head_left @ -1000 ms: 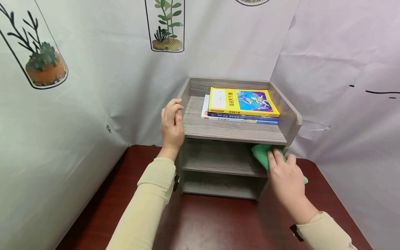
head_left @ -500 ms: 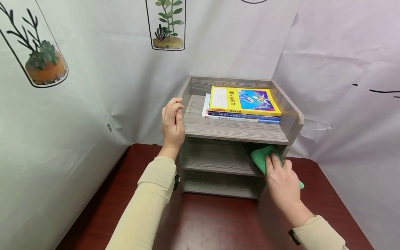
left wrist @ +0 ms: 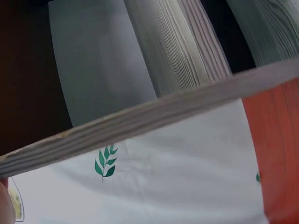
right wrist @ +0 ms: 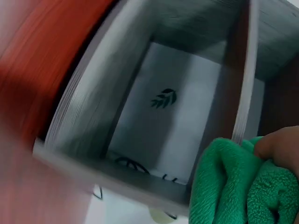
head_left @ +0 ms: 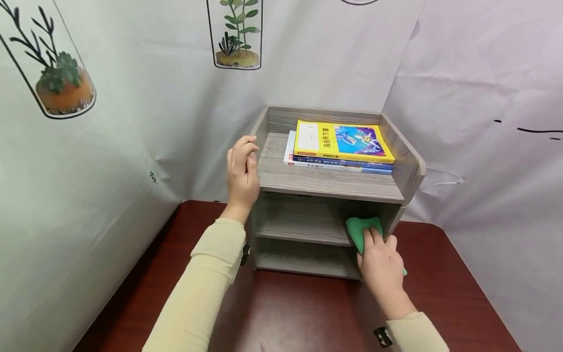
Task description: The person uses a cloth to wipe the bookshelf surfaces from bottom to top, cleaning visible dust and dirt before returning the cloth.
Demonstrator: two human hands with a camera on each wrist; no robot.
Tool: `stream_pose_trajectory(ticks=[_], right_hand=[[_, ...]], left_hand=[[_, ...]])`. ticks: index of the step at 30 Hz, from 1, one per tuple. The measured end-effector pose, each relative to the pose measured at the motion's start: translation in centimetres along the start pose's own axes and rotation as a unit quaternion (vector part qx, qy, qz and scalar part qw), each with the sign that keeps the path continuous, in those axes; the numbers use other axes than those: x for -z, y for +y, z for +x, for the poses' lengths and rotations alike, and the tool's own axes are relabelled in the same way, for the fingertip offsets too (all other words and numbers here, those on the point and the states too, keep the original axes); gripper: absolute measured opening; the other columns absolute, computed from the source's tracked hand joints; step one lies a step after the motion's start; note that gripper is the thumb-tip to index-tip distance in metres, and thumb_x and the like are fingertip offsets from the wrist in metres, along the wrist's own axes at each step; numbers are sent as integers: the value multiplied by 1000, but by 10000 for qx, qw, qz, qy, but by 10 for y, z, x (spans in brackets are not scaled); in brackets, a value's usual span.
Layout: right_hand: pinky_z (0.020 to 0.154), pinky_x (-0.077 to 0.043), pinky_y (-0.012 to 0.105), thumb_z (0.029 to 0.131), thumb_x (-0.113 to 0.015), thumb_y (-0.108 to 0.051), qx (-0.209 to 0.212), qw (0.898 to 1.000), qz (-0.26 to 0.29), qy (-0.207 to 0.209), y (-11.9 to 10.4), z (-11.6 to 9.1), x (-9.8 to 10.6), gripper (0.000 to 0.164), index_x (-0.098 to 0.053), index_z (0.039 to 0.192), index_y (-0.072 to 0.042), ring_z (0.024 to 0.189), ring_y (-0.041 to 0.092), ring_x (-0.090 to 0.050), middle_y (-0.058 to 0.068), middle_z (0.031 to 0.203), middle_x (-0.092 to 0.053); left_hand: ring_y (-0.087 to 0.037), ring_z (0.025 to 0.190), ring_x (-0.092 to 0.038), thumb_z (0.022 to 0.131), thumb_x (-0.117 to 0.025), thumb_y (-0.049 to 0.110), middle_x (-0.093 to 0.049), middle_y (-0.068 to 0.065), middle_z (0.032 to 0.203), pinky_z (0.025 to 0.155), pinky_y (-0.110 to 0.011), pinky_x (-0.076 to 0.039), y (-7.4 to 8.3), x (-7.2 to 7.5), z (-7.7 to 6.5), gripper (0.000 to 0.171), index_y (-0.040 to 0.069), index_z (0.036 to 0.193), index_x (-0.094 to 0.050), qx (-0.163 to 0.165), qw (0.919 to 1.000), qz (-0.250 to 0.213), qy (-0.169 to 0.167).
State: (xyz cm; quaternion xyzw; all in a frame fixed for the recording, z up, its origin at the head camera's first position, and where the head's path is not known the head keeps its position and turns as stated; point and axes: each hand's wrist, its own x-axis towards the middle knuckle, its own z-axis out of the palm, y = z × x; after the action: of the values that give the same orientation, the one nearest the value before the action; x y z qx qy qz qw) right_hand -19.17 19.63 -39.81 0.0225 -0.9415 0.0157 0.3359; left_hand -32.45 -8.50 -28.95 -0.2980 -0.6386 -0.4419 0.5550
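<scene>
A grey wood-grain desktop shelf (head_left: 325, 185) with a walled top and two lower tiers stands on the table. My left hand (head_left: 243, 173) grips its left side panel near the top, fingers bent over the edge; the left wrist view shows that panel's edge (left wrist: 154, 113) up close. A green cloth (head_left: 358, 230) is held in my right hand (head_left: 381, 264) at the right end of the middle board's front edge. In the right wrist view the folded, fluffy cloth (right wrist: 224, 182) overlaps the end of that board, with fingers (right wrist: 282, 147) bent over it.
A small stack of books (head_left: 343, 142), yellow one uppermost, lies on the shelf's top. Dark red table surface (head_left: 303, 313) extends in front and to both sides. White wall sheets (head_left: 330, 58) with plant drawings stand close behind and beside the shelf.
My right hand and the cloth have moved down and left, from just under the top board at the right side to the middle board's front edge. My left hand stays in place.
</scene>
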Motion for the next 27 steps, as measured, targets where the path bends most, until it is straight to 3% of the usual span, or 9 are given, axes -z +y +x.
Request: stream_pose_trajectory(ticks=[5,13,21,27], right_hand=[[45,-46,47,67,-78,-12,-450,9985,90,-283,-10,1,-2,58,-56,118,2,87,41,-43,18,116,-56],[45,-46,45,62,-82,-10,-311,9994,65,-142,-16,-2,-8,63,-56,118,3,87,41,-44,19,115,-56],[47,-47,43,64,-82,-13,-237,9993,3,-272,-25,-1,-10,65,-55,121,3,88,41,-44,20,119,-55],[49,-47,43,60,-83,-11,-128,9999,62,-29,-30,-1,-13,67,-57,120,3,87,41,-45,21,117,-56]], left_hand=[[-31,105,-48,92,-41,2,-56,-12,117,90,-42,-33,-2,-2,0,15,2,99,-54,-55,9999,-87,63],[-31,105,-48,91,-41,-1,-56,-12,116,90,-42,-33,-1,-1,1,15,2,98,-54,-78,9998,-128,89],[-31,105,-48,91,-41,-2,-57,-11,116,90,-42,-34,-2,-2,1,16,3,98,-54,-100,9998,-112,139],[-31,106,-48,91,-40,-2,-56,-11,116,89,-41,-34,-2,-3,1,16,3,99,-54,-113,9998,-121,122]])
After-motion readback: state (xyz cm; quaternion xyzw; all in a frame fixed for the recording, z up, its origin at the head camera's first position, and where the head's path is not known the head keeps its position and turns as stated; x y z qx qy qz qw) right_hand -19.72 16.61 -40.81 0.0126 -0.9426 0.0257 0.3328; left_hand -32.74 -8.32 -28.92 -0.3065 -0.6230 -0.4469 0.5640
